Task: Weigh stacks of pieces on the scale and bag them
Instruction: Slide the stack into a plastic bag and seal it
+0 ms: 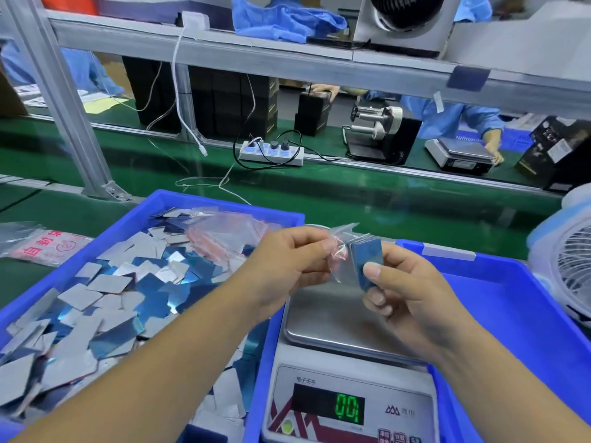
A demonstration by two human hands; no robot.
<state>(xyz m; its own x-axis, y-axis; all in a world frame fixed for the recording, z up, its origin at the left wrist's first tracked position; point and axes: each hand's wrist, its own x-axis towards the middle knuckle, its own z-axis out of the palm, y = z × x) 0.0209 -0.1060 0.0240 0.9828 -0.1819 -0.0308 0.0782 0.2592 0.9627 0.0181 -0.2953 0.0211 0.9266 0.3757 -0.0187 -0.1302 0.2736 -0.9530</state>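
Observation:
My right hand [406, 289] pinches a small stack of blue pieces [367, 262] between thumb and fingers, above the scale. My left hand [287, 266] pinches the mouth of a small clear bag [343, 247] right beside the stack; the stack's top end sits at or in the bag's opening. Below both hands the steel pan of the scale [326, 321] is bare, and its green display [349, 407] is lit. At the left, a blue tray [224, 209] holds several loose blue and silver pieces [105, 302], with a pile of clear bags [224, 235] on top.
A second blue tray [511, 302] lies right of the scale. A white fan [572, 266] stands at the far right. A printed bag pack [41, 247] lies left on the green belt. A power strip [271, 151] and another worker's scale [460, 155] are beyond.

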